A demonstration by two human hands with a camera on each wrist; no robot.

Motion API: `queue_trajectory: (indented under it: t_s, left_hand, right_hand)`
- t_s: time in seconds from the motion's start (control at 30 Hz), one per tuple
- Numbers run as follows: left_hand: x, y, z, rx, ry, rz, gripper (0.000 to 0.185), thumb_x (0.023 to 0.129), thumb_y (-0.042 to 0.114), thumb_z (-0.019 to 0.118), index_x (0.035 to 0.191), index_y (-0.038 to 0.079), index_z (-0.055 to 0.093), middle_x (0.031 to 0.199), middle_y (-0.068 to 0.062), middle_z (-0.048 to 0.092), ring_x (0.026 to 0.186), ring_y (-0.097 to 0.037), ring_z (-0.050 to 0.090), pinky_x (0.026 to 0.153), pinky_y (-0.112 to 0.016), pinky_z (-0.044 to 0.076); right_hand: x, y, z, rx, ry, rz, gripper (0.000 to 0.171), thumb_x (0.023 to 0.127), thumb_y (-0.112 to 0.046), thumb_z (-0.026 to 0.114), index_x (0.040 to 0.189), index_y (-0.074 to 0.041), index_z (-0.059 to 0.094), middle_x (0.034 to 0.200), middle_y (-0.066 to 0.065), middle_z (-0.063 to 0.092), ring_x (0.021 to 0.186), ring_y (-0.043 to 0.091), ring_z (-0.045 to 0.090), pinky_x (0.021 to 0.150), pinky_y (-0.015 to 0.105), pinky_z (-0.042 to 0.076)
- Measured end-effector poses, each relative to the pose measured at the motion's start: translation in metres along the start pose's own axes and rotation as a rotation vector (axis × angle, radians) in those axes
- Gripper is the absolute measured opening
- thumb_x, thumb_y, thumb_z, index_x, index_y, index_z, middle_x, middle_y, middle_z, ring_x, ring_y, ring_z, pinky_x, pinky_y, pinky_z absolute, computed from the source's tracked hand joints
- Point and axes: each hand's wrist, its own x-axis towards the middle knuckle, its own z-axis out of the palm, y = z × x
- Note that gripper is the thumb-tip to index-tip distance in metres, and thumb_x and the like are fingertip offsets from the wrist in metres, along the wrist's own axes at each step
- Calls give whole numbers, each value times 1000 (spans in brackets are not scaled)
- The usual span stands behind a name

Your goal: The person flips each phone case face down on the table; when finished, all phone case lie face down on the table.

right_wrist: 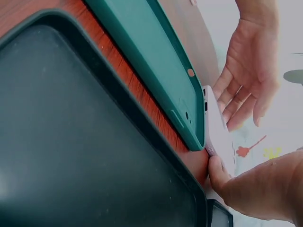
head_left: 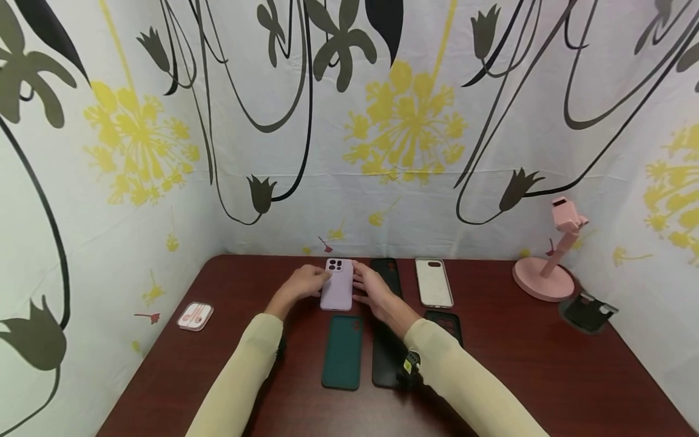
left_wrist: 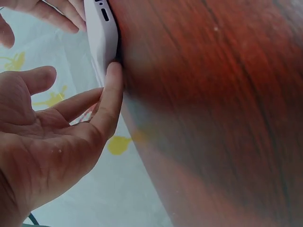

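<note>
A lilac phone case (head_left: 337, 284) lies camera-cutout up on the dark red table (head_left: 218, 364), between both hands. My left hand (head_left: 306, 282) has straight fingers, and one fingertip (left_wrist: 113, 71) touches the case's left edge (left_wrist: 102, 33). My right hand (head_left: 371, 288) rests against the case's right side, its thumb (right_wrist: 220, 172) at the case's near corner (right_wrist: 218, 127). Neither hand is curled round the case. My left hand (right_wrist: 246, 80) shows open beyond the case in the right wrist view.
A dark green case (head_left: 343, 351) and a black case (head_left: 386, 358) lie nearer to me. Farther back lie another black case (head_left: 386, 270) and a cream case (head_left: 433, 282). A pink stand (head_left: 548, 267), a black holder (head_left: 587, 311) and an earbud box (head_left: 195, 315) stand at the sides.
</note>
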Motion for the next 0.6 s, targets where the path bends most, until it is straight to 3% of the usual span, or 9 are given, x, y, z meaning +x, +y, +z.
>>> queue_trajectory:
  t_s: [0.17,0.33,0.6]
  left_hand:
    - [-5,4,1,95,21,41,56,110,45,54,147,4,62,138,-15,70,110,-24,72,99,-44,59]
    - [-9,11,3,184,80,85,62,109,45,55,152,0,53,149,-19,62,132,-33,62,110,-52,52]
    - [-2,31,4,172,155,150,65,108,46,55,157,3,48,151,-19,60,138,-36,60,112,-55,51]
  right_hand:
    - [-2,-2,-5,-18,-25,1,79,109,-55,45,167,-4,26,172,21,29,159,39,32,127,56,37]
    - [-6,-9,-12,-67,-46,-9,84,110,-56,44,166,2,22,172,23,29,160,40,32,129,57,33]
    - [-16,-21,-31,-175,-44,-87,77,112,-54,38,167,-2,23,171,23,34,160,40,32,128,58,34]
